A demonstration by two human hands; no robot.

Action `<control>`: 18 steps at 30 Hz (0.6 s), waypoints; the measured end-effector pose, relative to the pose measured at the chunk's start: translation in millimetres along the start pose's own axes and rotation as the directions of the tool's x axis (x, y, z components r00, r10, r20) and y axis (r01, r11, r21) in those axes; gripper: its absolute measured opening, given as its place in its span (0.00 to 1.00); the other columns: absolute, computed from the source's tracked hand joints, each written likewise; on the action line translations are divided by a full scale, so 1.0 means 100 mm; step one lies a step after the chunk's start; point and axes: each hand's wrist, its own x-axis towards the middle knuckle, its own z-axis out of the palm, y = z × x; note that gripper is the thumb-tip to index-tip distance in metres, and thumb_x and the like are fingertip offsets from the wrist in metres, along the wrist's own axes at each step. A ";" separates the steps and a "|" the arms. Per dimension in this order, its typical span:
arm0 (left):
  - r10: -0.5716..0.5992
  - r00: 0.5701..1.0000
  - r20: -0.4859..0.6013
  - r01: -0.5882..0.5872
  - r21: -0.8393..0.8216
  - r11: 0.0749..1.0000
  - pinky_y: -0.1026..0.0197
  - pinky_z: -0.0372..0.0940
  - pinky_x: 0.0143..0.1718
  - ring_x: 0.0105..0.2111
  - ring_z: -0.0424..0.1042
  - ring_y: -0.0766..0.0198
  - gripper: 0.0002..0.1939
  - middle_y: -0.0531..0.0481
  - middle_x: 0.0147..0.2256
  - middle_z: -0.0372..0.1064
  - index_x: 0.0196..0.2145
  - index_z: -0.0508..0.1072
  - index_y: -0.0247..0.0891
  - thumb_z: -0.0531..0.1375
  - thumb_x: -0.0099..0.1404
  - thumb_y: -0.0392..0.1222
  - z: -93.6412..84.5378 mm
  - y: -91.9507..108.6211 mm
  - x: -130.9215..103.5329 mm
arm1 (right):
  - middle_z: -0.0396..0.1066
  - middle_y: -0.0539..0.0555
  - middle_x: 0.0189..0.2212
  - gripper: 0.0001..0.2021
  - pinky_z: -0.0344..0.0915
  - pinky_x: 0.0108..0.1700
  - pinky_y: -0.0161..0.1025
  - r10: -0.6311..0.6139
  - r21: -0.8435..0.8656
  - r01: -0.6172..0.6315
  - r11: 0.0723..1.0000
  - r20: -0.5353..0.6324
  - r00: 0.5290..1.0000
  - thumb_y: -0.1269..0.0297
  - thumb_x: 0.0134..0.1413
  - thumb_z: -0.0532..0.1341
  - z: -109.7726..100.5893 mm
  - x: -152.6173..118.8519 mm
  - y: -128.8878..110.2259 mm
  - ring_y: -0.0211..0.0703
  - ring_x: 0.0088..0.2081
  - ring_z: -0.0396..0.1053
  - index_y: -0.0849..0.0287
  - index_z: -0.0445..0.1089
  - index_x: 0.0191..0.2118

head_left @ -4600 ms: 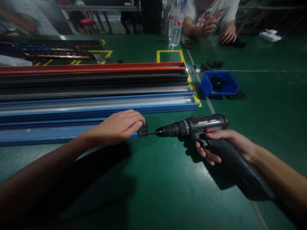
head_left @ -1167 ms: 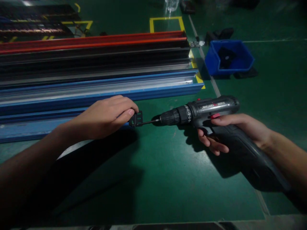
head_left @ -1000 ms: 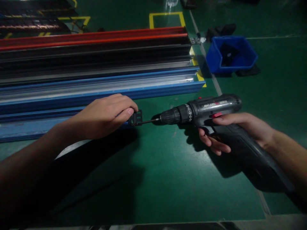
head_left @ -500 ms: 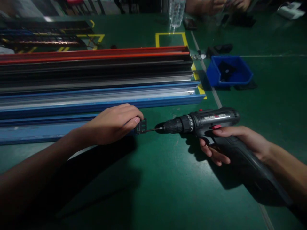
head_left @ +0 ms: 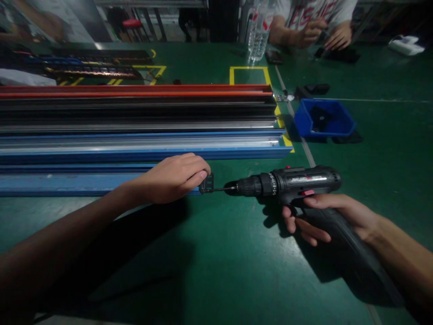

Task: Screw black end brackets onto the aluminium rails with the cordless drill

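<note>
My left hand [head_left: 179,178] is closed on a small black slotted bracket [head_left: 207,183], holding it at the right end of the nearest blue metal profile [head_left: 77,180]. The fingers hide part of the bracket and the profile's end. A black cordless drill [head_left: 304,180] lies level in my right hand [head_left: 324,212], with the fingers around its grip and the thumb below the red switch. The drill's long thin bit [head_left: 223,189] points left, its tip at the bracket's lower edge. Whether the tip sits in a screw is too small to tell.
Behind lie a second blue profile [head_left: 169,153], dark profiles [head_left: 152,106] and a red one [head_left: 135,90]. A blue bin [head_left: 324,128] with dark parts stands right. Farther back are clear bottles [head_left: 257,40], a phone-like dark object [head_left: 274,57] and a person's hands [head_left: 338,38].
The view has tilted up, so the far side of the table and the person opposite show more. Both hands keep their holds, with the bit still at the bracket.
</note>
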 end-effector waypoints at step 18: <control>0.000 1.000 -0.008 0.000 -0.016 1.000 0.52 0.64 0.54 0.49 0.74 0.54 0.22 0.45 0.48 0.78 0.48 0.77 0.38 0.44 0.81 0.47 -0.02 0.01 0.00 | 0.81 0.58 0.38 0.15 0.77 0.39 0.33 -0.022 -0.074 0.021 0.997 -0.022 0.999 0.59 0.73 0.64 -0.01 0.01 0.02 0.29 0.23 0.70 0.67 0.81 0.48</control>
